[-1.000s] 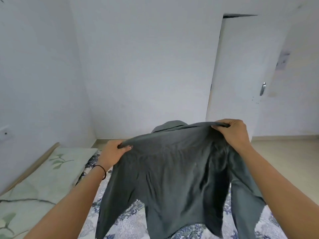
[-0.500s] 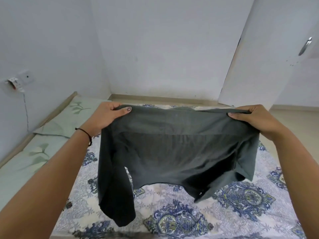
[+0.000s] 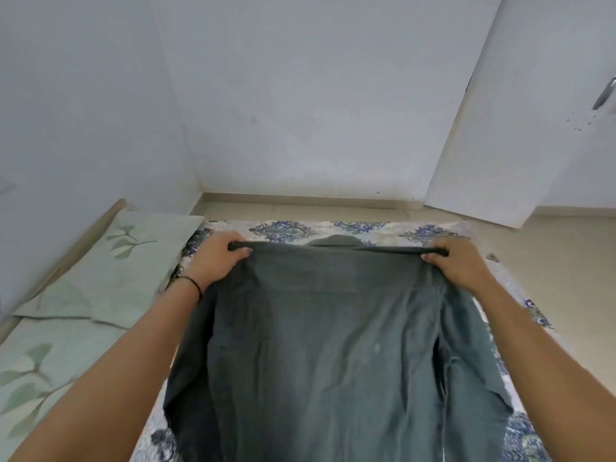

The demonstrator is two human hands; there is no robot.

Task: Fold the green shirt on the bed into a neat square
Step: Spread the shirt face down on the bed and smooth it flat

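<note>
On the patterned bed (image 3: 373,230), a green shirt (image 3: 326,355) is spread back-up; the left hand (image 3: 216,258) and right hand (image 3: 458,261) each grip a shoulder, collar at the far edge.

Count: 1 dark grey-green cloth shirt (image 3: 320,345), 2 bare hands, left hand (image 3: 218,258) and right hand (image 3: 458,261), 1 pale green leaf-print pillow (image 3: 110,265), 1 thin black wristband (image 3: 195,285).

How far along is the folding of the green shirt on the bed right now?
Early stage. Done: the green shirt is spread out over the patterned bedsheet, collar away from the person. In hand: the left hand and right hand each grip a shoulder. Left: no fold shows yet, so all the folding into a square remains.
</note>
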